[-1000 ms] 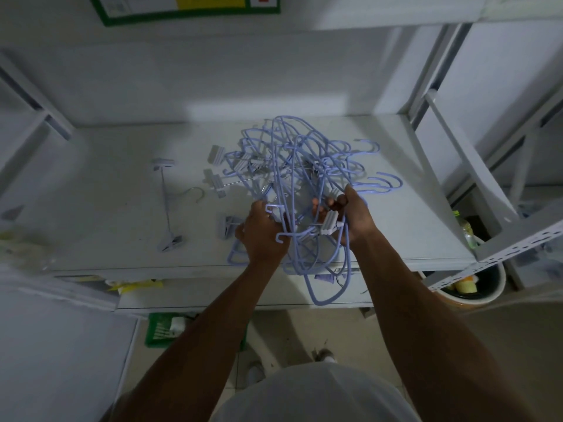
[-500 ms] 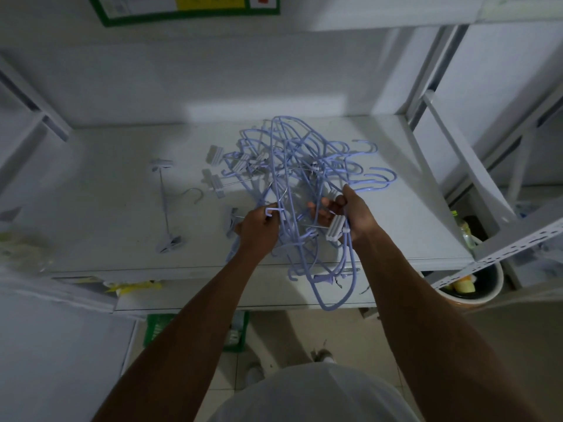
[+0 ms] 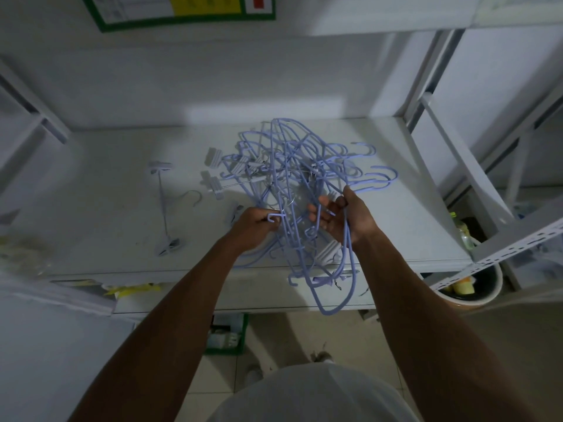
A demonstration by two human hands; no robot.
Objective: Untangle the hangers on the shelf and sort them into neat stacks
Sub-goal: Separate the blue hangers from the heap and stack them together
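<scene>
A tangle of lilac wire hangers [image 3: 292, 166], some with white clips, lies in the middle of the white shelf [image 3: 91, 208] and hangs over its front edge. My left hand [image 3: 254, 228] grips hanger wires at the near left side of the tangle. My right hand [image 3: 345, 219] curls round several wires on the near right side, palm turned toward me. One long lilac loop [image 3: 335, 306] droops below the shelf edge. A single white clip hanger [image 3: 166, 208] lies apart on the left of the shelf.
Slanted white shelf posts [image 3: 463, 166] rise on the right. A round bin [image 3: 469, 287] with yellow things stands below right. A green crate [image 3: 227, 333] sits on the floor under the shelf. A green-framed notice [image 3: 182, 10] hangs above.
Both hands have shifted their hold on the tangle; the right hand has turned its palm up and opened wider round the wires. The pile has moved slightly.
</scene>
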